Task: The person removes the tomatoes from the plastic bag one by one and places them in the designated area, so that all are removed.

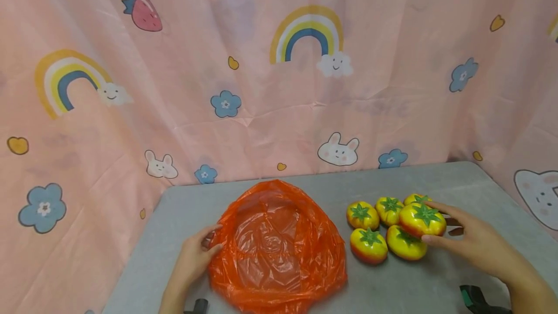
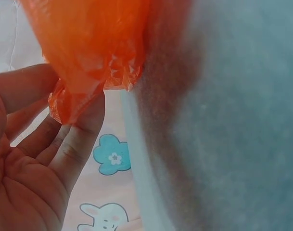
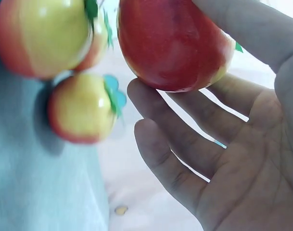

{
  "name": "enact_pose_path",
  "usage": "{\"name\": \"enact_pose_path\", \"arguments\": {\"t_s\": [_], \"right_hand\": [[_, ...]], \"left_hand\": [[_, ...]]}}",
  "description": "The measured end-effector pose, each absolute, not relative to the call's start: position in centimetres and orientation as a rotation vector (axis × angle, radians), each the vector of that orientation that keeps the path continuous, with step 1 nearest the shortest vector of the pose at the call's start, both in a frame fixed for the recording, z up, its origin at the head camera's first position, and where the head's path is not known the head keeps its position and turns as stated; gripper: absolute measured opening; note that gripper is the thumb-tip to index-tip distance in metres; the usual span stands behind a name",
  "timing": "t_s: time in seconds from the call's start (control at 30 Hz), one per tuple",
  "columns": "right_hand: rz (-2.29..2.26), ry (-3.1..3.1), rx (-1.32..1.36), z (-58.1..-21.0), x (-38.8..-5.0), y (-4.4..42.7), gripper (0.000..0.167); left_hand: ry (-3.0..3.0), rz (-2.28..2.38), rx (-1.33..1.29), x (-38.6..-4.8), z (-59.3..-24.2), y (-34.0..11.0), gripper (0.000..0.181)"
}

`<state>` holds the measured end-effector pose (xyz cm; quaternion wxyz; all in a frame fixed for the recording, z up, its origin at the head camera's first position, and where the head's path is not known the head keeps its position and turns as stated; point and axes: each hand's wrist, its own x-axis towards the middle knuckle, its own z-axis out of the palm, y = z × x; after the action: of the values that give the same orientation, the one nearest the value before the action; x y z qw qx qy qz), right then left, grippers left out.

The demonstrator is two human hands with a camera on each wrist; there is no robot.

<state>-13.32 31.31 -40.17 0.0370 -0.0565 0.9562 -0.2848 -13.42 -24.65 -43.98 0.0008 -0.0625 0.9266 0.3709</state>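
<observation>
An orange plastic bag (image 1: 320, 260) lies spread on the table with its mouth facing up. At its left edge, my left hand (image 1: 193, 256) pinches the thin rim; in the left wrist view, the gathered plastic (image 2: 71, 98) sits between thumb and fingers. My right hand (image 1: 479, 243) holds a shiny yellow-and-red toy tomato (image 1: 422, 219) with a green star-shaped top, raised over the others. The right wrist view shows its red underside (image 3: 175, 48) between thumb and fingers. Several similar toy tomatoes (image 1: 368, 245) stand on the table right of the bag, some partly hidden by the held one.
The grey table (image 1: 183, 207) runs back to a pink patterned curtain (image 1: 192, 125). Near the front edge, a dark object (image 1: 479, 299) shows beside my right forearm, and another dark piece (image 1: 200, 306) is by my left wrist.
</observation>
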Motion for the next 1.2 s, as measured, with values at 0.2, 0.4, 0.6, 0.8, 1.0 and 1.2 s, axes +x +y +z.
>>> {"name": "enact_pose_path", "arguments": {"t_s": [0.2,0.4,0.6,0.8,1.0,1.2], "right_hand": [[-0.849,2.938,-0.132,-40.7,-13.4,33.1,0.085],[-0.827,2.890,-0.047,-41.2,-13.8,34.7,0.090],[-0.809,2.830,-0.030,-42.8,-14.2,36.0,0.090],[-0.814,2.716,-0.023,-43.9,-14.5,36.4,0.092],[-0.860,2.621,-0.001,-44.7,-14.7,36.5,0.095],[-0.873,2.602,-0.023,-45.0,-15.0,36.3,0.094]], "left_hand": [[2.926,1.147,-0.170,-13.4,-44.0,-24.9,0.045],[2.914,1.161,-0.186,-13.6,-43.7,-24.9,0.045],[2.923,1.154,-0.166,-13.6,-43.6,-24.9,0.043],[2.932,1.141,-0.176,-13.6,-43.6,-24.9,0.041],[2.929,1.139,-0.188,-13.6,-43.3,-25.0,0.041],[2.944,1.130,-0.211,-13.3,-43.1,-25.1,0.050]]}}
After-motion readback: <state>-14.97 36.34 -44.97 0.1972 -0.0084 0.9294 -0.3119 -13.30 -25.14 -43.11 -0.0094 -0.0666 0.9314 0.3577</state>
